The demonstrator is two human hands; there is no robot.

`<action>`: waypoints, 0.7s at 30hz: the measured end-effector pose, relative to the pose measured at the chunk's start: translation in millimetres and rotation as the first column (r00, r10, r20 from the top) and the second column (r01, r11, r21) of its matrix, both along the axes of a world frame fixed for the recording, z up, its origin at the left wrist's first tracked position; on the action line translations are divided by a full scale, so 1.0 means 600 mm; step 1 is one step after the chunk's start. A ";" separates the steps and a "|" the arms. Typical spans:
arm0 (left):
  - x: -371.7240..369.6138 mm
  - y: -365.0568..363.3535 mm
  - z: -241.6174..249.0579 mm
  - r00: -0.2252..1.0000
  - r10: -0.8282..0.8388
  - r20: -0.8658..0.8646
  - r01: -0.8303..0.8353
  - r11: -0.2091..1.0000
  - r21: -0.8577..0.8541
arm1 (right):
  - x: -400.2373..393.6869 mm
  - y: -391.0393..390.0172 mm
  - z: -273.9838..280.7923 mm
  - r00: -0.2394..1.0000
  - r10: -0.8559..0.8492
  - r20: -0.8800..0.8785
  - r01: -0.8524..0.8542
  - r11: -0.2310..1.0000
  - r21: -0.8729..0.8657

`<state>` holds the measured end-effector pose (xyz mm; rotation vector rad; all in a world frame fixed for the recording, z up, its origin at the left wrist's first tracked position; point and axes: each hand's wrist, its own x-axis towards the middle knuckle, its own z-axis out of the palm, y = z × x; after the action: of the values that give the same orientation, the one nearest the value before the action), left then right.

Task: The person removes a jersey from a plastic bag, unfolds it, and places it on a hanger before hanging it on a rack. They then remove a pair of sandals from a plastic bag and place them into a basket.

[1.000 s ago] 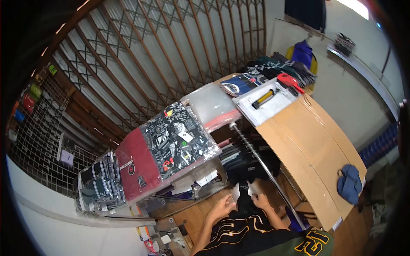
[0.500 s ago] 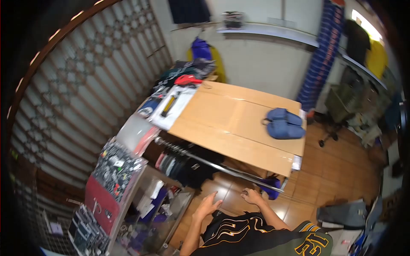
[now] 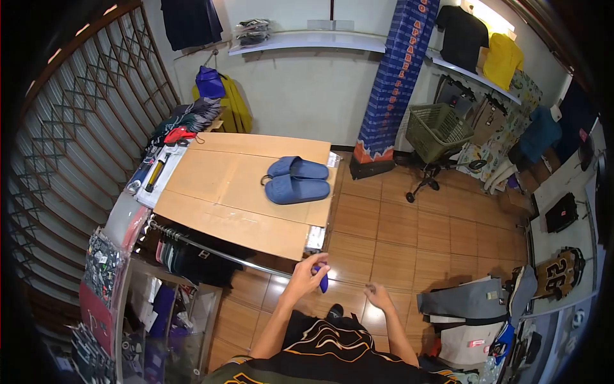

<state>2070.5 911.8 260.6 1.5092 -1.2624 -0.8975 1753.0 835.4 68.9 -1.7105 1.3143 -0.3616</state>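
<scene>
While the left hand point(image 3: 306, 272) pinches a small blue thing point(image 3: 322, 280) (right hand point(image 3: 378, 296) loose, empty), it might slip to the floor.

small blue object point(image 3: 323, 280) mostly hidden behind left hand point(image 3: 308, 272), unidentifiable

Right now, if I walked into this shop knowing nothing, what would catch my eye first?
Probably the pair of blue slides lying on the cardboard-topped table in the middle of the view. Behind it, the tall blue printed column stands against the back wall, with a green basket on a wheeled stand beside it. At the bottom, the left hand pinches a small blue thing, too small to identify, while the right hand hangs empty.
</scene>
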 end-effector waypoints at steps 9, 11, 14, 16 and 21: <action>-0.016 -0.151 -0.019 0.946 0.304 -0.111 -0.312 0.948 -0.057 | 0.139 -0.261 0.211 0.957 0.105 0.271 -0.047 0.976 -0.214; 0.000 -0.183 -0.033 0.915 0.380 -0.135 -0.389 0.920 -0.045 | 0.193 -0.314 0.242 0.933 0.164 0.322 -0.086 0.966 -0.243; 0.013 -0.229 -0.059 0.841 0.456 -0.290 -0.483 0.875 -0.025 | 0.277 -0.391 0.277 0.905 0.244 0.349 -0.143 0.946 -0.291; 0.014 -0.258 -0.076 0.763 0.527 -0.374 -0.561 0.827 0.021 | 0.333 -0.445 0.288 0.895 0.293 0.336 -0.164 0.917 -0.364; 0.012 -0.339 -0.097 0.578 0.770 -0.271 -0.784 0.615 0.077 | 0.443 -0.531 0.307 0.894 0.314 0.319 -0.226 0.932 -0.284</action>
<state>2077.7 708.4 202.5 1.6010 -0.2965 -0.4341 2018.7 516.6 253.1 -1.8905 0.7735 -0.6573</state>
